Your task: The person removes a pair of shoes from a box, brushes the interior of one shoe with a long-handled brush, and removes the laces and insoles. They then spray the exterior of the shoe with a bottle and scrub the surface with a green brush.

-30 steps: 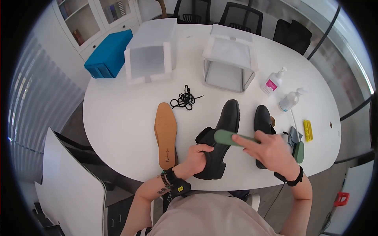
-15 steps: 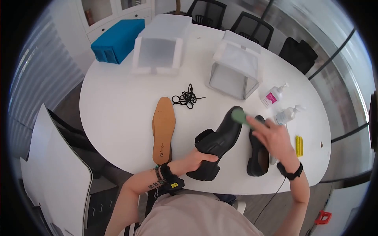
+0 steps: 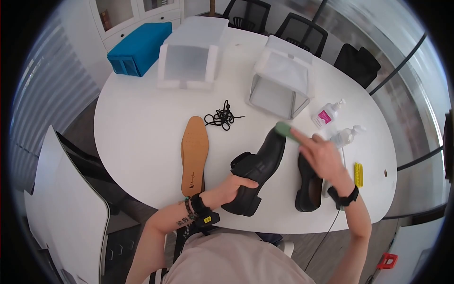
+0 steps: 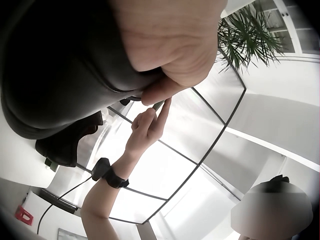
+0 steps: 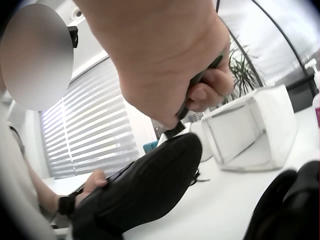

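Observation:
My left hand [image 3: 232, 187] grips a black leather shoe [image 3: 261, 163] near its heel, thumb lying across the side. The shoe is tilted, its toe pointing away from me. In my right hand [image 3: 322, 158] is a green-backed brush [image 3: 284, 129], index finger stretched along its back. The brush meets the toe tip; in the right wrist view its dark bristle end [image 5: 176, 131] is right at the toe's upper edge. A second black shoe [image 3: 308, 185] stands on the table just left of my right wrist. The left wrist view has the held shoe [image 4: 60, 65] close up.
Tan insoles [image 3: 195, 151] lie at the left, below a tangle of black laces [image 3: 223, 116]. Two clear-fronted boxes [image 3: 184, 64] and a blue case [image 3: 142, 49] stand at the back. Pump bottles [image 3: 326, 114] and a yellow brush [image 3: 359, 175] are on the right.
The brush has gone from above the shoe's middle to the toe, then slightly left to its tip. The shoe has tilted and the left hand still holds it. The head view has shifted.

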Available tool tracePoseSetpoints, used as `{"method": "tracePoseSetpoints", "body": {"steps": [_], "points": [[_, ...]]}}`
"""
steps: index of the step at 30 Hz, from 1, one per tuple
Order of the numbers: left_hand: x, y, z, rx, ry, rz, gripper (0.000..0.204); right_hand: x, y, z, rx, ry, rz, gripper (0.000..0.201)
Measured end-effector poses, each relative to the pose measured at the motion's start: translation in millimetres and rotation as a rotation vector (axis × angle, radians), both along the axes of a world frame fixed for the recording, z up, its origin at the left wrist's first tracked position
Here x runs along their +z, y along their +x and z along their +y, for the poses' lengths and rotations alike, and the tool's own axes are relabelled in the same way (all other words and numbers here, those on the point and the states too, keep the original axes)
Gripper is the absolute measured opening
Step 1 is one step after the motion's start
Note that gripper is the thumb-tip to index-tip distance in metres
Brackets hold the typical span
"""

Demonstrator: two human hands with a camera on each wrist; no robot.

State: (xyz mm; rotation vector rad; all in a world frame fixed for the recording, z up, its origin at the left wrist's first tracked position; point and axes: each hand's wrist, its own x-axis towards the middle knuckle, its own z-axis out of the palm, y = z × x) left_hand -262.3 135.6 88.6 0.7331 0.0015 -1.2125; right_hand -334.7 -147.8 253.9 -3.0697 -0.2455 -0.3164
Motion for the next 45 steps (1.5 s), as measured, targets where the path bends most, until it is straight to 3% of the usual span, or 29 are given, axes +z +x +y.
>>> {"method": "tracePoseSetpoints", "body": {"steps": [3,5,6,8,9,10,12,14,16,17,18,20,22,24,26,28,30,32,33,34,36,38,40,42,44,45], "points": [[4,4,0,0.014,0.030,0.009,0.060,7,-5,2,0.038,0.073,0.014,0.062],[5,1,1,0.024,-0.031,0.037,0.061,4,-15,14,0.222,0.003,0.185,0.061],[3,1,0,0.017,-0.024,0.039,0.061,1,-13,10,0.215,0.012,0.186,0.061],[-3,1,0,0.031,0.019,-0.001,0.061,-4,-2,-3,-0.019,0.036,-0.013,0.061],[-3,0,1,0.021,0.028,-0.003,0.061,3,-1,-5,-0.107,-0.033,0.035,0.061],[-1,0,1,0.021,0.010,0.005,0.060,1,-5,-3,-0.114,-0.025,0.028,0.061],[2,1,2,0.012,0.001,0.013,0.060,-4,-13,6,0.161,0.134,0.100,0.061],[4,-1,1,0.050,-0.026,-0.026,0.058,-4,-15,10,0.139,0.073,0.173,0.061],[-4,0,3,0.022,-0.004,-0.023,0.058,-6,-6,-1,-0.068,0.056,-0.028,0.061],[-5,1,2,0.005,0.008,-0.022,0.058,3,-4,-5,-0.144,0.008,0.042,0.062],[-3,1,2,0.000,0.011,-0.027,0.058,2,-7,-4,-0.148,0.012,0.038,0.062],[3,0,3,0.016,0.006,-0.035,0.058,-2,-15,3,0.113,0.135,0.068,0.061],[0,1,3,0.004,0.024,-0.038,0.059,-4,-14,6,0.093,0.079,0.060,0.061],[-2,-1,4,-0.007,0.041,-0.044,0.060,-7,-4,-5,-0.127,-0.003,-0.097,0.061],[1,1,4,-0.016,0.068,-0.055,0.061,2,-9,-3,-0.137,-0.032,-0.062,0.063],[7,0,3,0.007,0.041,-0.073,0.061,4,-24,16,0.132,0.097,0.172,0.060],[7,-1,3,0.027,0.020,-0.077,0.061,0,-24,19,0.155,0.061,0.221,0.062],[5,1,3,-0.014,0.088,-0.083,0.065,-18,-17,5,-0.035,0.118,-0.013,0.066],[3,0,3,-0.011,0.086,-0.083,0.065,-20,-17,1,-0.095,0.058,0.005,0.068],[2,1,3,-0.006,0.049,-0.089,0.058,-19,-20,5,-0.088,0.056,0.004,0.068],[-3,4,4,0.010,0.017,-0.091,0.051,-22,-36,25,0.167,0.157,0.199,0.066],[-10,8,5,-0.008,-0.093,0.149,0.041,-24,-36,32,0.182,0.125,0.241,0.066],[-26,10,6,0.007,-0.181,0.229,0.042,-33,-29,21,-0.025,0.156,0.019,0.067],[-31,14,4,0.021,-0.275,0.298,0.045,-35,-33,24,-0.057,0.167,0.012,0.069],[-29,12,2,0.083,-0.377,0.332,0.043,-35,-47,44,0.207,0.258,0.210,0.068],[-25,13,2,0.087,-0.373,0.332,0.043,-36,-53,54,0.267,0.180,0.241,0.068]]}}
